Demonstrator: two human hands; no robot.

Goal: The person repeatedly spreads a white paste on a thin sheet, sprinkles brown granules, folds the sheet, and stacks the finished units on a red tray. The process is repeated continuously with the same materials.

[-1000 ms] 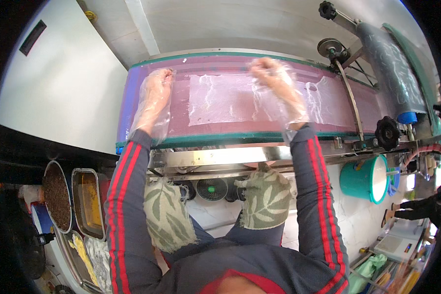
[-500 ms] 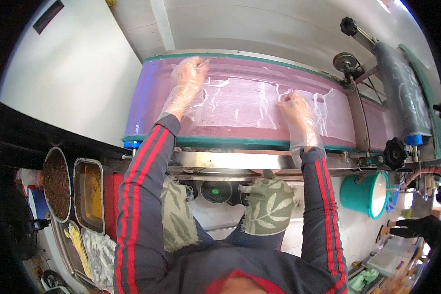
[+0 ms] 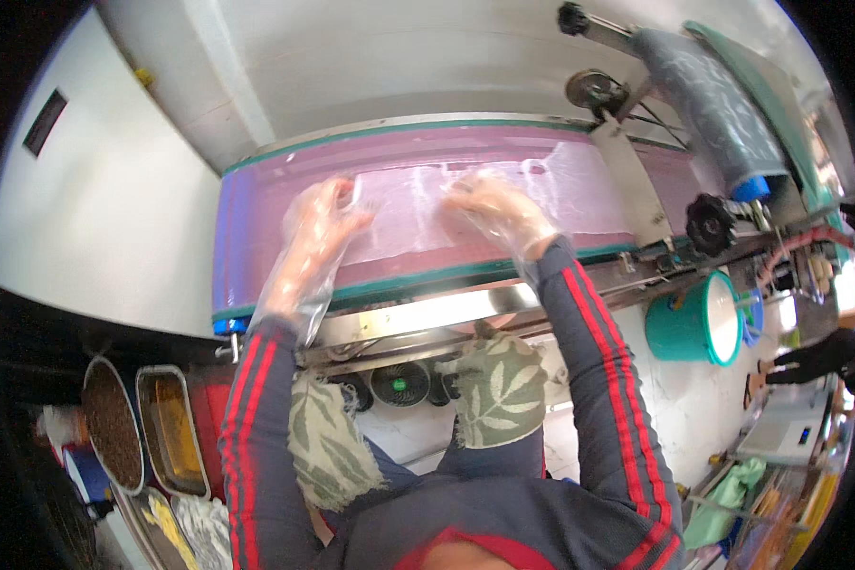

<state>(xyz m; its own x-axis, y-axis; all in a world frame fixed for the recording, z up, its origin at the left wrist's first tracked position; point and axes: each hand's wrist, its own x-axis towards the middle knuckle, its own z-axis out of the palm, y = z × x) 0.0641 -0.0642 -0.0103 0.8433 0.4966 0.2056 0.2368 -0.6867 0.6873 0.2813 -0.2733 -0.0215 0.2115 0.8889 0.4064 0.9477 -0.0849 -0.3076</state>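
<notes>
Thin white sheet [image 3: 401,215] lies on the pink belt [image 3: 261,204] and may tear or wrinkle if the curled left hand [image 3: 321,228] and bunched right hand [image 3: 497,207], whose grips cannot be confirmed, pull unevenly.

I work over the pink belt [image 3: 261,214] of a long machine in what looks like a small food workshop, clear plastic gloves [image 3: 290,280] on. A dark roller [image 3: 717,104] and a black knob [image 3: 711,225], toward the upper right of the frame, give the room its production-floor look. At lower left, a pan [image 3: 102,360] holds dark crumbs [image 3: 112,427] beside a metal tray [image 3: 159,369] of something yellow; at right, a teal bucket [image 3: 676,328] stands on pale floor tiles [image 3: 689,408].
</notes>
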